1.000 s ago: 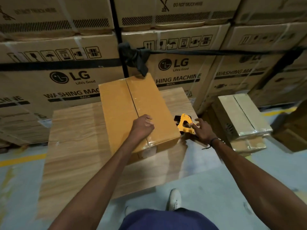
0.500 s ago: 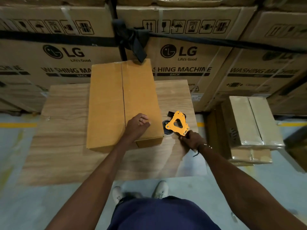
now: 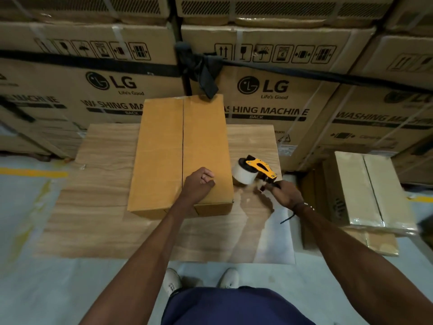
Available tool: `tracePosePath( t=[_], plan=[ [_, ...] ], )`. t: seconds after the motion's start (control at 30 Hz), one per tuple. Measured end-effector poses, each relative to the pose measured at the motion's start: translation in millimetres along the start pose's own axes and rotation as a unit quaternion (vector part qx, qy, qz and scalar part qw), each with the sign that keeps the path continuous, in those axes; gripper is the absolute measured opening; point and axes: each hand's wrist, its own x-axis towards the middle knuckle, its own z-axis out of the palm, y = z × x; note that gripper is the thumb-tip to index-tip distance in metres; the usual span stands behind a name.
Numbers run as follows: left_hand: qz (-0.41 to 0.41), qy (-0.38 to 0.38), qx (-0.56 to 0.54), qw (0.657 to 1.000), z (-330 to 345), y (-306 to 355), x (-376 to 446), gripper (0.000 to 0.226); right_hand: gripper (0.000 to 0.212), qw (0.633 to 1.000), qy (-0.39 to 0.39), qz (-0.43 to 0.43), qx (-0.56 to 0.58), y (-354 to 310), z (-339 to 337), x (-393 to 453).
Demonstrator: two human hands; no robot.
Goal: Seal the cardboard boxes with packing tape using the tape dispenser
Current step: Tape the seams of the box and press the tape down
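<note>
Since the earlier frame the tape dispenser (image 3: 256,170) has lifted and tilted, its white roll now facing the box. The right hand (image 3: 284,194), right of centre, has its grip clamped on the dispenser's handle, which seems to hover just above the desk (image 3: 98,207). The left hand (image 3: 198,184) rests loosely fisted on the cardboard box (image 3: 161,156) at centre, beside its untaped seam.

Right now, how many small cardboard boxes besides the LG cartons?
2. One box lies on the wooden table under the left hand. The other box sits on the floor to the right. More may be out of frame.
</note>
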Motion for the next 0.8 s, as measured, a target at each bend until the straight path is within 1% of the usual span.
tracePosePath(
  t=[0.03,0.1,0.17,0.23,0.3,0.37,0.4,0.47,0.5,0.53,0.57,0.63,0.67,0.7,0.77,0.8],
  plan=[
    [-0.003,0.001,-0.006,1.000,0,0,0,0.012,0.048,0.998,-0.011,0.001,0.057,-6,-9,1],
    [-0.012,0.004,-0.011,1.000,1,0,0,0.011,0.052,0.989,-0.046,0.020,0.141,-23,-29,-1],
    [-0.024,-0.002,-0.014,1.000,0,3,1,0.010,0.059,0.980,-0.083,0.024,0.178,-39,-47,-1],
    [-0.039,-0.014,-0.011,0.999,-2,4,3,0.008,0.066,0.972,-0.122,0.010,0.198,-56,-67,-2],
    [-0.051,-0.027,-0.005,0.998,-5,5,3,0.009,0.068,0.960,-0.171,0.001,0.223,-76,-83,-6],
    [-0.063,-0.036,0.001,0.997,-8,10,2,0.016,0.067,0.927,-0.245,-0.004,0.286,-97,-96,-14],
    [-0.071,-0.041,-0.017,0.996,-10,14,1,0.023,0.067,0.907,-0.278,-0.009,0.315,-108,-99,-20],
    [-0.114,-0.058,-0.132,0.983,-18,24,-3,0.038,0.066,0.876,-0.332,-0.037,0.348,-129,-99,-28],
    [-0.156,-0.075,-0.207,0.963,-25,29,-5,0.045,0.066,0.863,-0.355,-0.056,0.356,-140,-96,-32],
    [-0.200,-0.100,-0.283,0.933,-33,31,-9,0.053,0.066,0.853,-0.375,-0.070,0.357,-152,-91,-36],
    [-0.233,-0.128,-0.362,0.894,-43,30,-13,0.059,0.067,0.845,-0.390,-0.079,0.357,-164,-84,-39],
    [-0.264,-0.159,-0.490,0.815,-63,24,-21,0.064,0.067,0.836,-0.416,-0.085,0.349,-186,-68,-46],
    [-0.266,-0.153,-0.533,0.788,-73,17,-24,0.061,0.066,0.836,-0.422,-0.086,0.339,-197,-58,-49],
    [-0.264,-0.144,-0.568,0.766,-84,13,-29,0.055,0.066,0.838,-0.428,-0.088,0.327,-207,-48,-53],
    [-0.260,-0.124,-0.603,0.744,-105,1,-38,0.038,0.066,0.840,-0.443,-0.086,0.300,-227,-29,-61],
    [-0.260,-0.110,-0.612,0.739,-115,-7,-42,0.027,0.065,0.840,-0.451,-0.084,0.289,-236,-19,-64]
  ],
)
